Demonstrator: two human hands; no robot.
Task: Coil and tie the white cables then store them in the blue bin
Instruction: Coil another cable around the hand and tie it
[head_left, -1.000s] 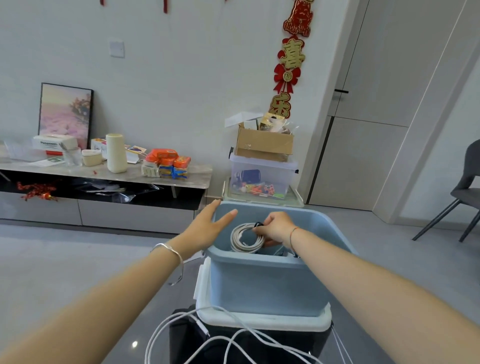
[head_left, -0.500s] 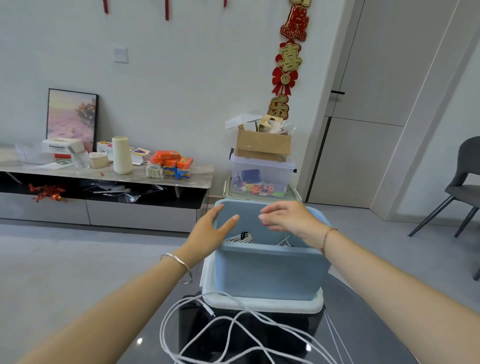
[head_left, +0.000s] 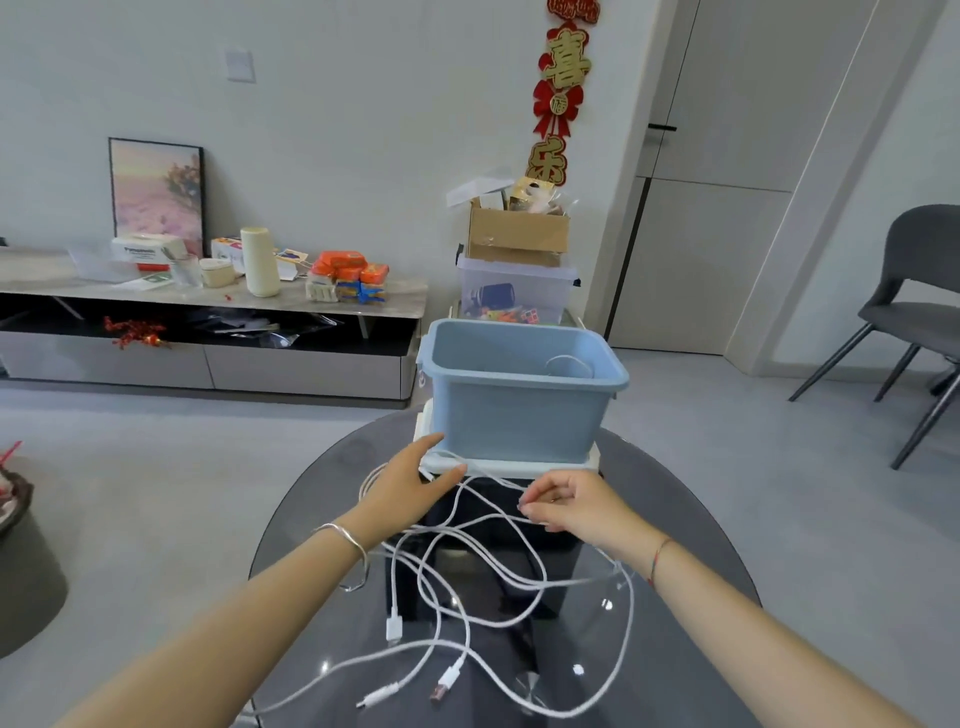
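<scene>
The blue bin (head_left: 519, 415) stands on a white lid (head_left: 511, 464) at the far side of the round glass table (head_left: 685, 654). A coiled white cable (head_left: 569, 365) lies inside the bin at the right. Several loose white cables (head_left: 470, 571) sprawl tangled over the table in front of the bin, their plugs toward me. My left hand (head_left: 410, 486) hovers open over the cables just below the bin's left corner, fingers straight and touching a strand. My right hand (head_left: 574, 506) has its fingers curled and pinches a strand below the bin's right corner.
A dark box (head_left: 483, 561) shows beneath the glass. Behind the bin stand a clear storage box (head_left: 517, 293) with a cardboard box (head_left: 517, 236) on top. A low cabinet (head_left: 208, 332) runs along the left wall. A grey chair (head_left: 909, 312) is at the right.
Both hands have come out of the bin and dropped to the loose cables in front of it. The coiled cable stays in the bin. My view has pulled back.
</scene>
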